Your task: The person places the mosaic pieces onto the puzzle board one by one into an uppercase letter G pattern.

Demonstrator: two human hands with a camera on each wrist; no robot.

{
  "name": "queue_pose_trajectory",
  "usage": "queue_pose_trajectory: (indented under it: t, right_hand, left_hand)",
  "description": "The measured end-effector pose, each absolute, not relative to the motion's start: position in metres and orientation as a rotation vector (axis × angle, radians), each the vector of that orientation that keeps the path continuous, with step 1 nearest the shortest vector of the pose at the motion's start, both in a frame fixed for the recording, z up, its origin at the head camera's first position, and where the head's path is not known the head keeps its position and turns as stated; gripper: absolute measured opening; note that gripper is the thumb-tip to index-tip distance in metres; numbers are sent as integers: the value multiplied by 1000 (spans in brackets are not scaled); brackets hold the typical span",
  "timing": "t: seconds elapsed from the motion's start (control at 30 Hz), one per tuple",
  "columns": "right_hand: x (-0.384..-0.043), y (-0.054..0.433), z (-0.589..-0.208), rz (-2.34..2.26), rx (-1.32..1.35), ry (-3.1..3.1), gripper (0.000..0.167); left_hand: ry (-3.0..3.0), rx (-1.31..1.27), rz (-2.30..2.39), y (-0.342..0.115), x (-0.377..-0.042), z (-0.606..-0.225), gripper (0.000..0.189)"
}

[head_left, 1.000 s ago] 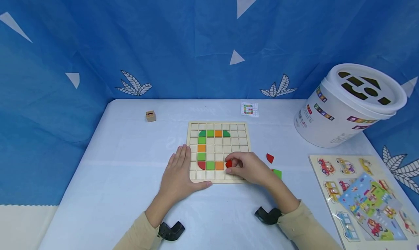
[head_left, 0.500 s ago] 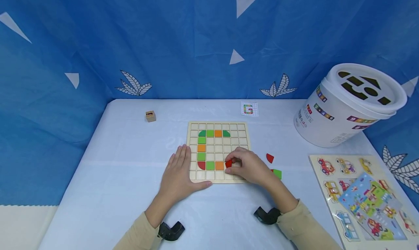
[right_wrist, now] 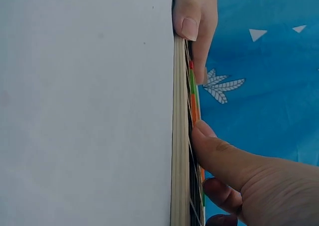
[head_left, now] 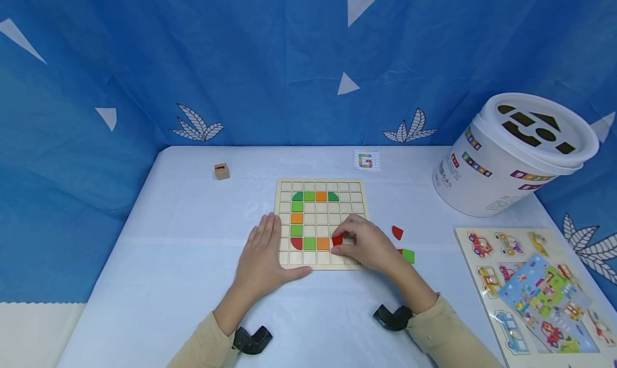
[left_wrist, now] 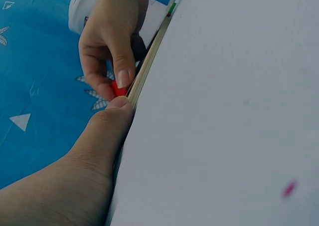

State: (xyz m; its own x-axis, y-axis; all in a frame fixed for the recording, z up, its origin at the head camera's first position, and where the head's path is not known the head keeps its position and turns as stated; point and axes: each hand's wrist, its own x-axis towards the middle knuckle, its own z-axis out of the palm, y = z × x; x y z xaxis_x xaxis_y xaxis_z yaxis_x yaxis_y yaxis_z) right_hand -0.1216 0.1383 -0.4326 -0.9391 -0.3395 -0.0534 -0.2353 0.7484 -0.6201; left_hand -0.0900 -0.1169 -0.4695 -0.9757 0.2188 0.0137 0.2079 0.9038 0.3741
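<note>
A light wooden grid board [head_left: 347, 207] lies on the table with green, orange and red tiles set in a C-like outline. My left hand [head_left: 262, 258] rests along its left side, fingers straight, thumb at the front edge. My right hand [head_left: 363, 245] pinches a red tile [head_left: 337, 240] between thumb and fingers, at the square just right of the orange tile [head_left: 323, 243] in the lower row. In the left wrist view the red tile [left_wrist: 118, 89] shows under the right fingertips, close over the board's surface. From the right wrist view the tile is hidden behind the thumb.
A red quarter-round tile [head_left: 397, 232] and a green square tile [head_left: 408, 256], with a bit of red beside it, lie right of the board. Behind it are a pattern card [head_left: 367, 160] and a wooden cube [head_left: 222, 171]. A white bucket [head_left: 496, 164] and picture puzzle [head_left: 474, 293] stand right.
The red tile in my right fingers has turned slightly and now sits squarer to the grid, beside the orange tile. My left hand has stayed put.
</note>
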Motion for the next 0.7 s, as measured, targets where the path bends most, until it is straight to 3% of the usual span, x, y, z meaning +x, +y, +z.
queue_pose_trajectory:
  t: [0.7]
  right_hand:
    - [-116,142,-431,-974,-522,2774,33]
  left_hand:
    - [3034,344,566,-117,-90,-470,135]
